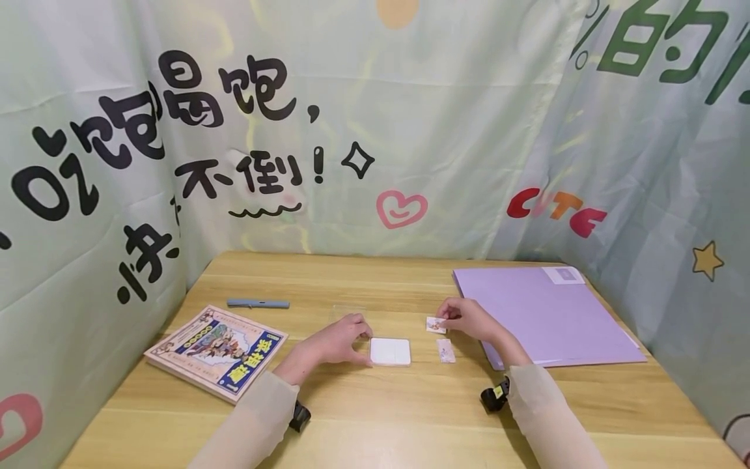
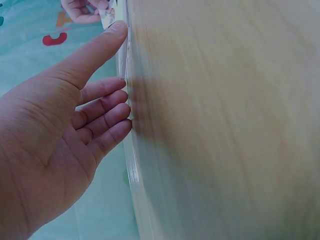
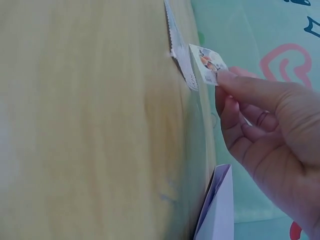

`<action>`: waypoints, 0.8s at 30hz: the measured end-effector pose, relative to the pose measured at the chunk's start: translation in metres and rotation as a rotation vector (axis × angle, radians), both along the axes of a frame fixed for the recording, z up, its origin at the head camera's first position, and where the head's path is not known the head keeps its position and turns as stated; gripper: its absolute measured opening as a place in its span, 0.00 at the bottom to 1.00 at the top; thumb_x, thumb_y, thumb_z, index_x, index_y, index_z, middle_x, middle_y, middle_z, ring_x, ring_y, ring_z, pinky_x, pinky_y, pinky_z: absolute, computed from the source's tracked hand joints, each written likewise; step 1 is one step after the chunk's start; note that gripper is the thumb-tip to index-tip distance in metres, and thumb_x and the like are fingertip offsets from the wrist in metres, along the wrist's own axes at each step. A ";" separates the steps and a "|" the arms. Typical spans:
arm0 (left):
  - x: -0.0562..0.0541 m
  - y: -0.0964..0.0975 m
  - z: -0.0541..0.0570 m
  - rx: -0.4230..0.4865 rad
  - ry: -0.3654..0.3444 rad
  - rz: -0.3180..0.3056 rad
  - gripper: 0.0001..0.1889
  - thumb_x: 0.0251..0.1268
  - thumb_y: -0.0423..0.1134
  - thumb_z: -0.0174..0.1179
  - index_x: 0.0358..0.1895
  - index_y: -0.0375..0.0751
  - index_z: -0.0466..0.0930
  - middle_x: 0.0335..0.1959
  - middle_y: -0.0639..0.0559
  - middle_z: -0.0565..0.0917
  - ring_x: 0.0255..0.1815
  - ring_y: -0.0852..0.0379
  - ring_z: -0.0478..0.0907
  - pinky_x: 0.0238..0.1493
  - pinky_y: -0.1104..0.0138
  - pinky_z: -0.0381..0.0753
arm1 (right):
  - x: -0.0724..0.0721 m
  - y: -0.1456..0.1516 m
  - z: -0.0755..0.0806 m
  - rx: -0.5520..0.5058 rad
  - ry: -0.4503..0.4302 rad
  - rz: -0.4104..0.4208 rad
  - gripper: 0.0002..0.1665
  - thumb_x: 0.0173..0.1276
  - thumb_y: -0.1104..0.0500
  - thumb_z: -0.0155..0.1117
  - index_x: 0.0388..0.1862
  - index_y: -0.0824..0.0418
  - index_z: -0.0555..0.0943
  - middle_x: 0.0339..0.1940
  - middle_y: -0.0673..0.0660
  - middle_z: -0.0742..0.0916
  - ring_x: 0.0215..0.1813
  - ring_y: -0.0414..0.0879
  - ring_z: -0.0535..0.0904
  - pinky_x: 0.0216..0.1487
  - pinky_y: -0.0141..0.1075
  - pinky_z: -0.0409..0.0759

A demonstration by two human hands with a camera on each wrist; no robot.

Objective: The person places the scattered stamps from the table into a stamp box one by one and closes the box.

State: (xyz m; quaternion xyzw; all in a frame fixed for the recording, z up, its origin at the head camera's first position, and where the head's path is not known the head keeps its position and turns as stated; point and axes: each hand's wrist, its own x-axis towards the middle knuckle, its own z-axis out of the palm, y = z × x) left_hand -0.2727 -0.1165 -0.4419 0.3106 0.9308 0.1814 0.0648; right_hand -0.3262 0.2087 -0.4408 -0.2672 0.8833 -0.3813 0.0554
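My right hand (image 1: 469,319) pinches a small white stamp (image 1: 435,324) with a coloured picture between thumb and fingers. In the right wrist view, this stamp (image 3: 207,64) tilts up near the fingertips. A second, pinkish stamp (image 1: 446,351) lies on the table just in front of it; its toothed edge shows in the right wrist view. My left hand (image 1: 336,342) rests at the left side of a small, flat white case (image 1: 390,352) with rounded corners, thumb and fingers touching its edge without curling round it. A faint transparent outline (image 1: 349,307) appears behind the left hand.
A thick illustrated book (image 1: 217,352) lies at the left, with a blue-grey pen (image 1: 258,303) behind it. At the right, a large purple folder (image 1: 545,319) reaches under the right forearm. Printed curtains (image 1: 351,98) enclose the wooden table (image 1: 398,417).
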 end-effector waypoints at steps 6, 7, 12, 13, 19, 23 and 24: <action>0.000 0.000 -0.001 0.005 -0.002 0.002 0.29 0.52 0.56 0.72 0.54 0.43 0.80 0.46 0.56 0.75 0.46 0.60 0.71 0.56 0.64 0.77 | 0.003 -0.003 0.000 -0.071 -0.054 0.016 0.04 0.65 0.67 0.65 0.39 0.67 0.81 0.37 0.62 0.85 0.37 0.36 0.78 0.37 0.28 0.80; 0.000 -0.001 -0.002 0.004 -0.003 0.003 0.29 0.52 0.56 0.72 0.54 0.43 0.80 0.46 0.56 0.75 0.46 0.60 0.71 0.56 0.64 0.77 | 0.003 -0.003 0.000 -0.082 -0.060 0.020 0.05 0.65 0.67 0.65 0.39 0.68 0.81 0.37 0.62 0.85 0.37 0.36 0.78 0.37 0.27 0.80; 0.000 -0.001 0.000 0.005 -0.006 0.003 0.29 0.52 0.56 0.72 0.54 0.42 0.80 0.46 0.55 0.75 0.46 0.60 0.71 0.55 0.63 0.77 | 0.005 -0.007 0.000 -0.127 -0.088 0.048 0.07 0.65 0.68 0.65 0.41 0.70 0.81 0.37 0.65 0.85 0.36 0.36 0.78 0.37 0.28 0.80; 0.001 -0.001 0.000 0.003 -0.005 0.002 0.29 0.52 0.56 0.72 0.54 0.42 0.80 0.46 0.55 0.75 0.46 0.60 0.71 0.55 0.63 0.77 | 0.006 -0.008 0.000 -0.132 -0.093 0.052 0.07 0.65 0.68 0.65 0.41 0.70 0.81 0.37 0.66 0.85 0.36 0.36 0.78 0.38 0.27 0.80; 0.001 -0.002 0.000 0.003 0.008 -0.004 0.29 0.52 0.56 0.72 0.54 0.42 0.80 0.48 0.54 0.77 0.50 0.58 0.73 0.58 0.62 0.77 | 0.011 -0.020 0.003 -0.146 -0.115 0.091 0.08 0.66 0.68 0.64 0.43 0.71 0.80 0.37 0.67 0.84 0.36 0.36 0.77 0.38 0.27 0.79; 0.002 -0.001 0.001 0.006 0.000 -0.004 0.29 0.52 0.55 0.72 0.54 0.41 0.80 0.48 0.54 0.77 0.50 0.57 0.73 0.58 0.61 0.77 | 0.014 -0.029 0.003 -0.139 -0.117 0.105 0.07 0.66 0.67 0.64 0.42 0.69 0.81 0.36 0.65 0.84 0.35 0.37 0.77 0.37 0.27 0.78; 0.002 -0.001 0.001 0.006 -0.003 -0.003 0.29 0.53 0.55 0.72 0.54 0.41 0.80 0.48 0.54 0.77 0.50 0.57 0.73 0.59 0.62 0.77 | 0.014 -0.030 0.004 -0.137 -0.114 0.110 0.07 0.66 0.67 0.64 0.42 0.69 0.81 0.36 0.65 0.84 0.35 0.37 0.76 0.36 0.27 0.78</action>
